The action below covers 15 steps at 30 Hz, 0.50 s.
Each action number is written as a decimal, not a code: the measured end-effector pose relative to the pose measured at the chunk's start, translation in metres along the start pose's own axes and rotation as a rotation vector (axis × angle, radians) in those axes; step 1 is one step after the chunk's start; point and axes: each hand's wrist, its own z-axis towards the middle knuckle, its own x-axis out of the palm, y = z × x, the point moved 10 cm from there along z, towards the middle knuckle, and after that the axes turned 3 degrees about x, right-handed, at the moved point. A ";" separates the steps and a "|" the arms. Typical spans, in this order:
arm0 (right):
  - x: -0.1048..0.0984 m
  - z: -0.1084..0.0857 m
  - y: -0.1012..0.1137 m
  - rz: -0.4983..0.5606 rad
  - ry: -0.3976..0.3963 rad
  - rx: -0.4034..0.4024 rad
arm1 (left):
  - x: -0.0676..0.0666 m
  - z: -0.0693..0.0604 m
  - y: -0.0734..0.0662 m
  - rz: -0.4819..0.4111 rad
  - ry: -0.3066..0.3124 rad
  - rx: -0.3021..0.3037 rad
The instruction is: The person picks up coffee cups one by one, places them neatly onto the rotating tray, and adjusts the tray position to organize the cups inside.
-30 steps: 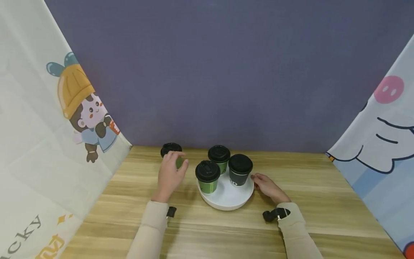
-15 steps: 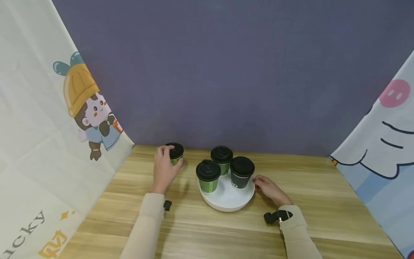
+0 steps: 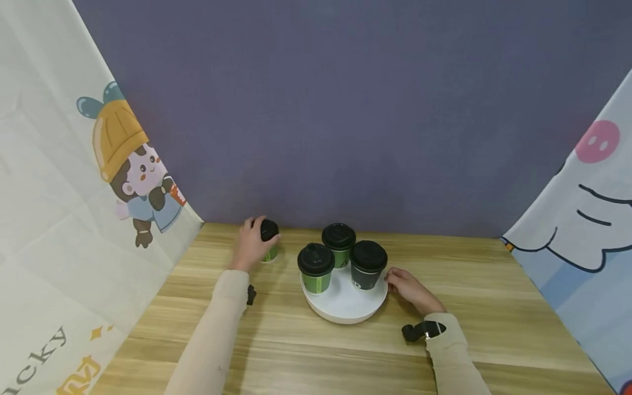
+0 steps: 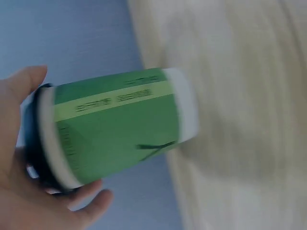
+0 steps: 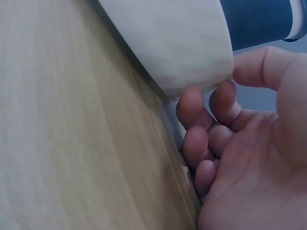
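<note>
My left hand (image 3: 250,244) grips a green paper cup (image 4: 115,124) round its black lid, thumb on one side and fingers on the other. That cup is near the table's back edge, left of the white round tray (image 3: 340,307); whether its base touches the table I cannot tell. On the tray stand two green cups, the front one (image 3: 316,282) and the back one (image 3: 342,258), and a dark grey cup (image 3: 365,278), all with black lids. My right hand (image 3: 412,289) pinches the tray's right rim, thumb on top and curled fingertips (image 5: 192,103) against its side.
A wooden table (image 3: 316,356) bears everything. Behind it rises a purple-grey backdrop (image 3: 316,120). Printed cloths hang at the sides, one with a cartoon child (image 3: 143,170) on the left, the other with a pink snout (image 3: 597,141) on the right.
My left hand has gone from hovering in front of the left cup to gripping its lid, passing by the cup's left side. The right hand stays at the tray's rim.
</note>
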 end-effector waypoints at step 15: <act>0.002 -0.001 0.000 0.004 0.019 0.017 | 0.010 -0.003 0.010 -0.035 -0.058 -0.050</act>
